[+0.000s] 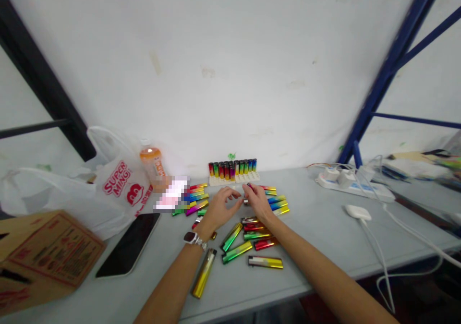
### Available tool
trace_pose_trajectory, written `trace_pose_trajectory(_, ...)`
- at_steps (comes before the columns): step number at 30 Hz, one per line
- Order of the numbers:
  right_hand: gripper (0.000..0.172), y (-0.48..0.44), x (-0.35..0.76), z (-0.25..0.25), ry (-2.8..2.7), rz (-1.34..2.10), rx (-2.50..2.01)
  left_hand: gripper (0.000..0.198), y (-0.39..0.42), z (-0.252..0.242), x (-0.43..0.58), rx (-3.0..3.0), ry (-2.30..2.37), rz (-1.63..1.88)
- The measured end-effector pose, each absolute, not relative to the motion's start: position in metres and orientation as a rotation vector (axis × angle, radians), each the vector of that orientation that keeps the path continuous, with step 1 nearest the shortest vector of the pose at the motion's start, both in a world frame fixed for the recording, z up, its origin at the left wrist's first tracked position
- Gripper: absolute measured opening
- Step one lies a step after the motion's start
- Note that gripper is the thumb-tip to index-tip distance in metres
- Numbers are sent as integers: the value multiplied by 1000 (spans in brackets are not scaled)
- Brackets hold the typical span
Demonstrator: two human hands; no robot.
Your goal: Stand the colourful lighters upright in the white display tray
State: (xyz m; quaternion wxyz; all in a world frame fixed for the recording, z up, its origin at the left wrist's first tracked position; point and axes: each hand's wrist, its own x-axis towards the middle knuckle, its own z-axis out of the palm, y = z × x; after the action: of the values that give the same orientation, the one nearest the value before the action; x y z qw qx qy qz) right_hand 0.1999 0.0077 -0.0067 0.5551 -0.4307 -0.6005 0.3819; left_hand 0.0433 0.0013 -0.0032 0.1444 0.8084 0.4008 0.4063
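Head view. Left hand (221, 208): fingers loosely curved, slightly apart, beside right hand. Right hand (258, 201): fingertips closed on small lighter (248, 185), mostly hidden, just before pale rack (216, 181). Rack lighters (226, 170): multicoloured, upright, grouped, against wall side. Loose lighters (236, 252): metallic green, yellow, red, blue, lying around both hands on grey table (317, 228). Left: black phone (129, 245), carton (57, 249), plastic bag (118, 189), orange bottle (151, 158). Right: power strip (374, 191), white cables.
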Motion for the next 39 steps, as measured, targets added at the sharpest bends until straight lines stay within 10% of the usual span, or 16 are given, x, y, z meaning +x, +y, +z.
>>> trace_pose_trajectory(29, 53, 64, 237, 6, -1204, 1170, -937, 20, 20, -16, 54, 2702, 1137, 666)
trace_pose_trajectory(39, 26, 125, 269, 14, -1675, 400, -1099, 19, 15, -7, 59, 2728, 1222, 553)
